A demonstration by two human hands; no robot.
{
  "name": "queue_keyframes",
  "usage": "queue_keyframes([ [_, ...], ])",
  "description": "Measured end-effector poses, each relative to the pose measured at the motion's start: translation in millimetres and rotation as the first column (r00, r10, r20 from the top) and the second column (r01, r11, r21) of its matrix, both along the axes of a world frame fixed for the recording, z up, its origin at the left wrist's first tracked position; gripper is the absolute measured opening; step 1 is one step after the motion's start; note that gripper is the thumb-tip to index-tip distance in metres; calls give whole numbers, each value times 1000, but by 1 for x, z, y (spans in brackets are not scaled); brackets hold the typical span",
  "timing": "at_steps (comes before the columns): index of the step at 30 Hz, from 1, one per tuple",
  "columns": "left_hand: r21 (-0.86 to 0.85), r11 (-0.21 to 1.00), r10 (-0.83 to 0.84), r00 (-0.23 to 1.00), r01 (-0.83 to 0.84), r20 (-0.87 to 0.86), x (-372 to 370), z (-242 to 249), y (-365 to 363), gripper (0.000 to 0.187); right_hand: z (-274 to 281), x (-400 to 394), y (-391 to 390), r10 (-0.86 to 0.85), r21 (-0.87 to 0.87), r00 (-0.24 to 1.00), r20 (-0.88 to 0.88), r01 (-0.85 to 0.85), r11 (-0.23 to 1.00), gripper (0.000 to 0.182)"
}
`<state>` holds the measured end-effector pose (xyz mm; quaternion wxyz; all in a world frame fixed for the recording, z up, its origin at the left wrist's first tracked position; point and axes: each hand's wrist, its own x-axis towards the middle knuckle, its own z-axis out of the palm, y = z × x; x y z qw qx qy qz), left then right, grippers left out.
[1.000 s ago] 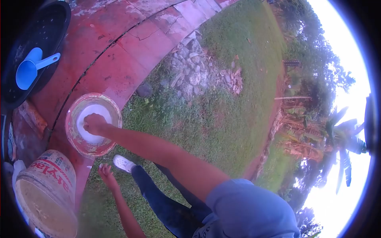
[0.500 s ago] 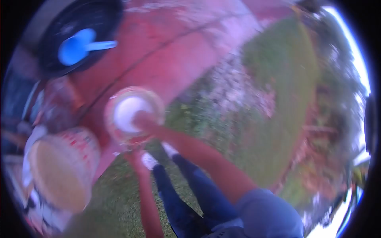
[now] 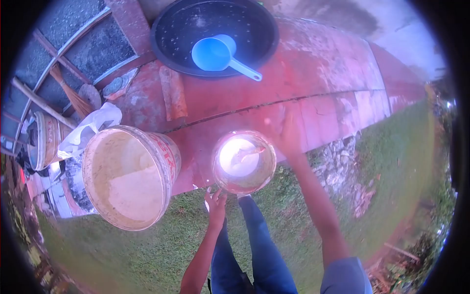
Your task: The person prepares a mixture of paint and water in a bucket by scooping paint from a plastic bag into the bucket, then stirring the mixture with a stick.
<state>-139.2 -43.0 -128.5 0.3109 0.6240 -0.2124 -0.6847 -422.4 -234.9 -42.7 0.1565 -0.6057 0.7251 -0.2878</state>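
Note:
A round, shiny basin point(image 3: 268, 181) stands at the edge of the red slab, with a bright white patch inside that may be liquid or a reflection. My left hand point(image 3: 215, 208) is just below its near rim, fingers apart; whether they touch it I cannot make out. Motion blurs my right hand point(image 3: 288, 137), which is to the right of the basin and apart from it, fingers stretched out and holding nothing visible. To the left, a large pale bucket point(image 3: 169, 157) with red lettering leans toward me, with cloudy, light-coloured contents.
A blue dipper point(image 3: 211, 53) lies in a wide black tub point(image 3: 171, 41) at the back, its handle over the rim. At left are a white plastic bag point(image 3: 105, 117), a smaller bucket point(image 3: 49, 139) and a broom point(image 3: 71, 93). Rubble point(image 3: 338, 164) and grass border the red slab point(image 3: 313, 73).
My right hand has come out of the basin and moved right. My left hand now shows separated fingers below the rim. The whole view has turned, bringing the black tub toward the middle.

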Motion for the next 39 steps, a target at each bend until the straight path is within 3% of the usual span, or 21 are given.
queue_keyframes([
  [1, -24, 1000, 8, 999, -7, 37, -1, 0, -2, 77, -1, -5, -33, 89, -147, 994, -66, -98, 984, 78],
  [5, -94, 990, 110, 994, -109, 8, -2, -16, 1, 76, -5, 8, -155, 193, -360, 922, -335, -314, 878, 89],
  [9, -128, 979, 161, 987, -158, 16, -15, -11, 2, 75, -25, 19, -211, 315, -259, 893, -322, -403, 878, 92],
  [13, -113, 978, 183, 983, -178, 31, -22, 2, 1, 76, -31, 29, -224, 301, -163, 876, -377, -383, 909, 95],
  [15, -136, 971, 202, 979, -197, 26, -19, 2, 4, 76, -19, 26, -233, 345, -117, 909, -234, -378, 918, 93],
  [17, -155, 967, 207, 978, -204, 8, -16, 3, 7, 76, -7, 30, -243, 360, -134, 898, -254, -401, 906, 92],
  [20, -139, 975, 179, 983, -173, 31, -10, 11, 7, 75, 8, 44, -258, 426, 32, 723, -544, -489, 872, 100],
  [21, -135, 975, 184, 982, -179, 32, -9, 11, 8, 75, 11, 52, -261, 432, 35, 721, -542, -494, 869, 100],
  [23, -174, 969, 183, 982, -173, 43, -8, 12, 8, 74, 15, 65, -264, 461, 221, 418, -783, -506, 834, 107],
  [25, -168, 971, 179, 982, -168, 52, -7, 15, 7, 75, 11, 67, -267, 429, 192, 359, -829, -538, 821, 112],
  [28, -248, 961, 149, 983, -119, 104, -9, 27, -2, 74, 15, 71, -274, 531, 308, 379, -758, -510, 803, 109],
  [30, -313, 947, 126, 981, -75, 146, -11, 43, -9, 72, 21, 66, -279, 410, 160, 784, -466, -381, 911, 104],
  [31, -312, 947, 125, 981, -74, 147, -11, 48, -10, 72, 16, 57, -283, 410, 161, 785, -464, -380, 911, 104],
  [33, -417, 907, 36, 975, 60, 220, -13, 58, -13, 72, 3, 28, -297, 313, -168, 944, -105, -327, 930, 103],
  [34, -420, 905, 26, 975, 70, 219, -16, 64, -16, 72, 3, 18, -302, 321, -323, 934, -159, -356, 877, 107],
  [35, -466, 879, 0, 977, 101, 211, -21, 71, -17, 71, 3, 4, -301, 309, -326, 938, -160, -345, 880, 107],
  [37, -511, 847, -47, 978, 148, 205, -30, 85, -21, 70, 45, -5, -268, 182, -119, 903, 388, -146, 982, 108],
  [39, -495, 834, -181, 968, 246, 176, -42, 100, -26, 66, 55, -30, -248, 139, -142, 892, 431, -86, 986, 105],
])
